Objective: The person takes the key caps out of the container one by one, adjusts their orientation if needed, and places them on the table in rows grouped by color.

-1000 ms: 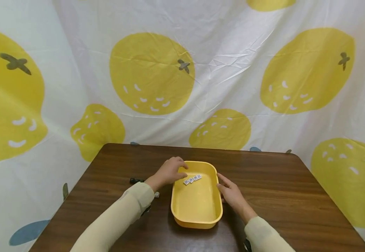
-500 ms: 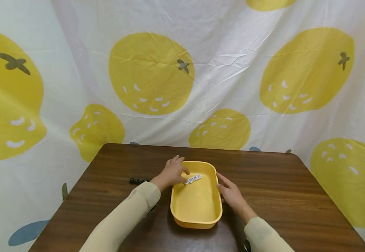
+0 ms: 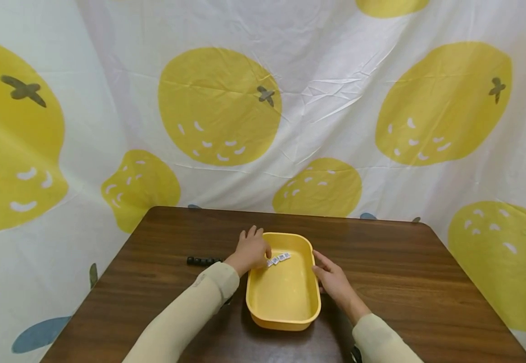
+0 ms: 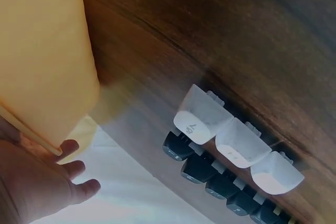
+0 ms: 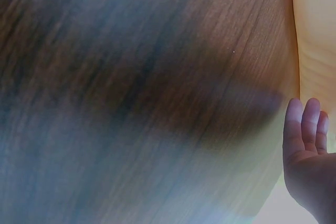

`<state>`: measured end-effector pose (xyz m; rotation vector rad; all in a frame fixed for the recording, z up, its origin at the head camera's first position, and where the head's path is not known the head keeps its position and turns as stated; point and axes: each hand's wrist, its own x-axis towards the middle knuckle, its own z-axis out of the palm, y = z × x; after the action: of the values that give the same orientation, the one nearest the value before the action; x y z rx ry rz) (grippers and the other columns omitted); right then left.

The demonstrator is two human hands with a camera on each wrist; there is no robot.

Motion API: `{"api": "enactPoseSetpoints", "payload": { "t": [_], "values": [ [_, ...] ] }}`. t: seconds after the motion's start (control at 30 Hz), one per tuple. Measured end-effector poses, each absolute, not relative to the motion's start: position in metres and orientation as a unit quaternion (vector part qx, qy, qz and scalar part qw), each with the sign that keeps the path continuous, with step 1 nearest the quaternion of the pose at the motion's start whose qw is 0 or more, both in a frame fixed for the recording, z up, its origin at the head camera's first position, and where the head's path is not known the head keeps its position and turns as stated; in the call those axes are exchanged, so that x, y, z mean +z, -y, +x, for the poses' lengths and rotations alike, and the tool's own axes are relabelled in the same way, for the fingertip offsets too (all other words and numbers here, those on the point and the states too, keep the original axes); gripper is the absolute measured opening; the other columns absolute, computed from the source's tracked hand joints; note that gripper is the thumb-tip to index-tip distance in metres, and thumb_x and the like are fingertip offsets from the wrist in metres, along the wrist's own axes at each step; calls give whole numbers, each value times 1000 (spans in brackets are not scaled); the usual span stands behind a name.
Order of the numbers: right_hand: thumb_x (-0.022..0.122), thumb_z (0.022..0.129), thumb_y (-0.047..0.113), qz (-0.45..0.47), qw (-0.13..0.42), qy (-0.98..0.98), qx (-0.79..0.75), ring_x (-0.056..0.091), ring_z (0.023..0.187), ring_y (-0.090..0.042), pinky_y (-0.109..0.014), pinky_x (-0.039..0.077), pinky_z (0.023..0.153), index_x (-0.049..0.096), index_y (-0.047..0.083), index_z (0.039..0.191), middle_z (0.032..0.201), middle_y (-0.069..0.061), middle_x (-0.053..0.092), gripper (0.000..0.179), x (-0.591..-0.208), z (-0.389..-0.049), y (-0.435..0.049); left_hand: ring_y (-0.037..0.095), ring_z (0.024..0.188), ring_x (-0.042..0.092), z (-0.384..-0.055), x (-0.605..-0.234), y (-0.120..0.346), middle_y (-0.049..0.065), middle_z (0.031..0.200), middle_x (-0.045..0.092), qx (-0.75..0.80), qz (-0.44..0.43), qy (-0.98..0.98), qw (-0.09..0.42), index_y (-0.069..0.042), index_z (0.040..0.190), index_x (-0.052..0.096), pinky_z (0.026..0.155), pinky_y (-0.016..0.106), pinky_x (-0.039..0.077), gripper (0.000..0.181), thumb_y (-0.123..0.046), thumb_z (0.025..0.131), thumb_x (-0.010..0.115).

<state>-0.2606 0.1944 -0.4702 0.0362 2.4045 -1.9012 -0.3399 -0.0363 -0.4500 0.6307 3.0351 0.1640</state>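
Observation:
A yellow plastic basin [image 3: 285, 302] stands on the dark wooden table. Inside, near its far end, lies a slanting row of white keycaps [image 3: 282, 257]. My left hand [image 3: 250, 249] reaches over the left rim, index finger bent down at the row's left end. Its thumb is hidden, and I cannot tell whether it pinches a keycap. The other fingers spread outside the rim in the left wrist view. My right hand [image 3: 335, 280] rests on the basin's right side, thumb at the rim, with straight fingers [image 5: 310, 124] along the outer wall in the right wrist view.
Left of the basin, a row of black keycaps [image 3: 201, 261] lies on the table. Beside it, in the left wrist view, are white keycaps [image 4: 241, 142], one marked 7. A white curtain [image 3: 326, 121] with lemon prints hangs behind the table.
My left hand has moved right and down to the left end of the white keycap row, its index finger bending in. The right hand and basin have stayed put.

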Motion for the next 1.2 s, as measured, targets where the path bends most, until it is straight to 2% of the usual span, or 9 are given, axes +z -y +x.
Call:
{"api": "enactPoseSetpoints", "payload": {
  "t": [0.43,0.67,0.87,1.07,1.13,1.2],
  "values": [
    [49,102,8,9,43,-779,-625,64,81,-21,-34,56,64,39,8,152,108,-20,58,51,-469,-258,-193,39,148,13,-342,-452,35,16,158,29,-12,212,-977,27,-32,100,79,115,61,11,21,-35,79,83],
    [50,102,8,12,40,-781,-624,66,84,-22,-35,57,65,40,9,152,109,-21,60,51,-469,-257,-193,39,147,16,-343,-452,34,14,154,37,-27,218,-975,18,-31,86,78,115,61,11,11,-41,82,80],
    [50,101,7,12,43,-777,-628,66,83,-23,-36,57,65,40,9,152,110,-21,61,52,-469,-258,-192,40,144,24,-344,-450,38,15,145,46,19,218,-976,-2,-28,87,79,114,61,18,11,-38,83,79],
    [50,102,8,12,43,-777,-628,65,83,-22,-35,57,64,40,9,152,108,-20,60,52,-468,-258,-192,37,140,31,-347,-444,42,16,145,47,74,234,-969,-43,-23,93,79,111,55,29,17,-36,83,80],
    [50,101,8,13,41,-777,-628,65,82,-22,-34,57,64,40,8,152,106,-20,60,51,-468,-258,-191,34,134,37,-346,-441,44,14,141,49,87,244,-964,-61,-20,92,77,107,51,35,17,-35,84,80],
    [51,101,8,13,41,-777,-628,65,81,-22,-34,56,64,40,8,152,106,-19,60,51,-468,-259,-191,30,121,45,-346,-439,44,12,130,54,114,255,-957,-75,-17,88,75,99,45,42,15,-31,84,80]
  ]
}}
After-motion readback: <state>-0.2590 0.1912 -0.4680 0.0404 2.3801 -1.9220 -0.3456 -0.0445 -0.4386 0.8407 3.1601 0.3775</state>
